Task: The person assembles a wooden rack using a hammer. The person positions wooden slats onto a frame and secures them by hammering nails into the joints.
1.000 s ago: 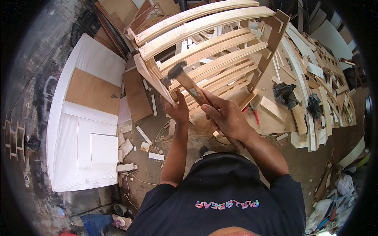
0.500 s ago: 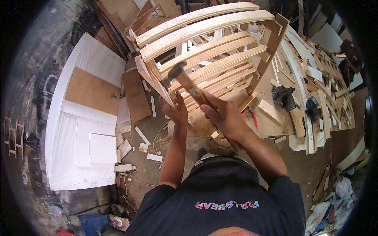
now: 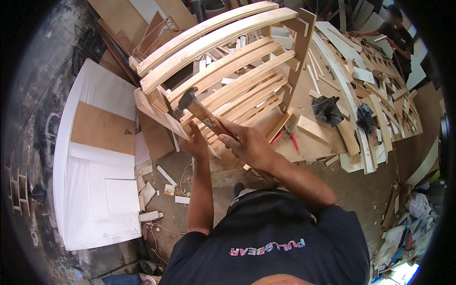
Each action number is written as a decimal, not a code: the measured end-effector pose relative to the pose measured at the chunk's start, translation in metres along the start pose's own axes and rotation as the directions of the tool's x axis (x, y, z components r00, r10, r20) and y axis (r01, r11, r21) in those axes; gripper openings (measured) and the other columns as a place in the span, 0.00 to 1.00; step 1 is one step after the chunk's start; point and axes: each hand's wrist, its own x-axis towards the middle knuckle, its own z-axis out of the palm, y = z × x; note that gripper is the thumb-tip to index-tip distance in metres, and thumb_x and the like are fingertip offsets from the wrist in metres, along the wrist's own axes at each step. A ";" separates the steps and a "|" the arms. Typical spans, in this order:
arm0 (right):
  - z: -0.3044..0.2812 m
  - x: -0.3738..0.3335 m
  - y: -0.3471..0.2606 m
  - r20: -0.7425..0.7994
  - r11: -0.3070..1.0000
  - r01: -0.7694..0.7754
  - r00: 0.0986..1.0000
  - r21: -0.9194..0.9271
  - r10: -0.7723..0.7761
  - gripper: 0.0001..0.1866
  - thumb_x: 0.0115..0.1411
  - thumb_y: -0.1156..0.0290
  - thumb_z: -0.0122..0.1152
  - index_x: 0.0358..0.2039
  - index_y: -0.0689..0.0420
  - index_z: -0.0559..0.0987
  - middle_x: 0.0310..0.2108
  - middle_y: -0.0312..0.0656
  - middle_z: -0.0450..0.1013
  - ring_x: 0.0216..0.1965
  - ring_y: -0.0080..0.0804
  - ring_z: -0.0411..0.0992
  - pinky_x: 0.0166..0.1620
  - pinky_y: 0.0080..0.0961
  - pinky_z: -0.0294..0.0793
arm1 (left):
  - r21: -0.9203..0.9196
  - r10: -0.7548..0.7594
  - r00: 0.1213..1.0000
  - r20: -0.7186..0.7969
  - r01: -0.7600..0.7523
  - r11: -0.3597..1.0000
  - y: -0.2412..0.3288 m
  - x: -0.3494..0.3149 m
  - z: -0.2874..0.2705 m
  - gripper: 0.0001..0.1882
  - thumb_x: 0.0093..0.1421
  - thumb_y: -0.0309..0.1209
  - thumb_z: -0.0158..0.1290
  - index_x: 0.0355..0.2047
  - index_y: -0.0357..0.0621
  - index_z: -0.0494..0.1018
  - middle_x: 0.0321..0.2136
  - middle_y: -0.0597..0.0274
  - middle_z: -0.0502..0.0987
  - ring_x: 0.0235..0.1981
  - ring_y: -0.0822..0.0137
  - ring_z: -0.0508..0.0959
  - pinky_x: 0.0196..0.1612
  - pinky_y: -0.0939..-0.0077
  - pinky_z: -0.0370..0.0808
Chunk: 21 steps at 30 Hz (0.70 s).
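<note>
Stretching away from the person, the brown surface [image 3: 304, 107] carries a wide scatter of cut timber. Over its left part stands the slatted wooden frame [image 3: 213, 38], its curved slats running between two upright sides, the left side board [image 3: 164, 116] slanting down toward the surface's near left corner. By the far right corner is a co-worker [image 3: 401, 45] in dark clothes. Two crumpled black bags [image 3: 327, 110] lie on the right half, and a pale wooden block [image 3: 313, 130] sits closer to the near edge. The hammer [image 3: 204, 114] is tilted over the left side board (whether its head touches the wood, I cannot tell), and the right hand [image 3: 249, 145] has its fingers wrapped tightly round the handle. The left hand [image 3: 195, 142] is at that board's lower end, fingers bent and partly hidden, so their grip is unclear. Red-handled pliers [image 3: 294, 141] lie by the near edge, handles spread.
</note>
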 end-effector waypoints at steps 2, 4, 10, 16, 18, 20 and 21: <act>-0.009 -0.008 -0.001 -0.032 0.984 -0.006 0.999 0.178 0.012 0.29 0.72 0.67 0.62 0.72 0.54 0.69 0.27 0.43 0.77 0.23 0.22 0.73 0.31 0.30 0.76 | -0.096 -0.045 0.997 -0.061 0.039 0.995 0.010 0.005 0.004 0.18 0.65 0.32 0.66 0.50 0.30 0.81 0.40 0.49 0.86 0.37 0.62 0.86 0.42 0.66 0.83; -0.010 -0.023 0.019 -0.130 0.991 0.048 0.991 0.123 -0.032 0.30 0.70 0.69 0.64 0.71 0.54 0.69 0.29 0.45 0.79 0.24 0.23 0.74 0.32 0.30 0.77 | -0.154 -0.238 0.971 0.031 0.240 0.959 0.012 0.006 -0.001 0.23 0.65 0.32 0.66 0.56 0.29 0.77 0.49 0.45 0.82 0.45 0.60 0.83 0.48 0.65 0.81; -0.049 -0.089 0.114 -0.279 0.970 0.013 0.957 -0.242 -0.082 0.31 0.65 0.67 0.70 0.68 0.55 0.73 0.34 0.53 0.81 0.31 0.44 0.80 0.38 0.34 0.78 | 0.000 -0.120 0.978 -0.171 0.122 0.993 0.070 -0.074 -0.004 0.40 0.64 0.34 0.65 0.71 0.33 0.59 0.72 0.36 0.51 0.68 0.49 0.65 0.67 0.53 0.67; -0.094 -0.134 0.157 -0.411 0.961 -0.212 0.903 -0.177 0.124 0.28 0.63 0.72 0.69 0.65 0.57 0.77 0.42 0.54 0.81 0.38 0.46 0.81 0.44 0.34 0.78 | 0.009 0.261 0.860 0.439 -0.295 0.955 0.155 -0.116 0.030 0.28 0.66 0.29 0.58 0.66 0.35 0.68 0.68 0.39 0.64 0.67 0.42 0.69 0.68 0.51 0.66; -0.113 -0.131 0.147 -0.499 0.976 -0.194 0.858 -0.100 0.119 0.29 0.63 0.75 0.68 0.66 0.58 0.75 0.46 0.53 0.80 0.43 0.44 0.81 0.46 0.34 0.77 | -0.112 0.381 0.773 0.508 -0.379 0.919 0.183 -0.083 0.064 0.24 0.67 0.26 0.56 0.63 0.36 0.72 0.65 0.41 0.70 0.67 0.41 0.69 0.69 0.50 0.65; -0.146 -0.114 0.132 -0.469 0.942 -0.172 0.883 -0.287 0.019 0.35 0.63 0.77 0.67 0.71 0.54 0.70 0.45 0.50 0.76 0.43 0.43 0.77 0.45 0.35 0.76 | -0.156 0.464 0.716 0.521 -0.454 0.877 0.199 -0.035 0.101 0.23 0.68 0.26 0.55 0.63 0.38 0.73 0.64 0.43 0.72 0.68 0.43 0.69 0.70 0.51 0.64; -0.161 -0.101 0.126 -0.453 0.922 -0.149 0.891 -0.357 -0.031 0.36 0.64 0.74 0.67 0.72 0.49 0.68 0.43 0.50 0.74 0.40 0.46 0.76 0.44 0.37 0.77 | -0.189 0.472 0.681 0.560 -0.450 0.873 0.204 -0.016 0.120 0.24 0.68 0.28 0.55 0.64 0.39 0.72 0.65 0.43 0.72 0.68 0.45 0.70 0.70 0.53 0.65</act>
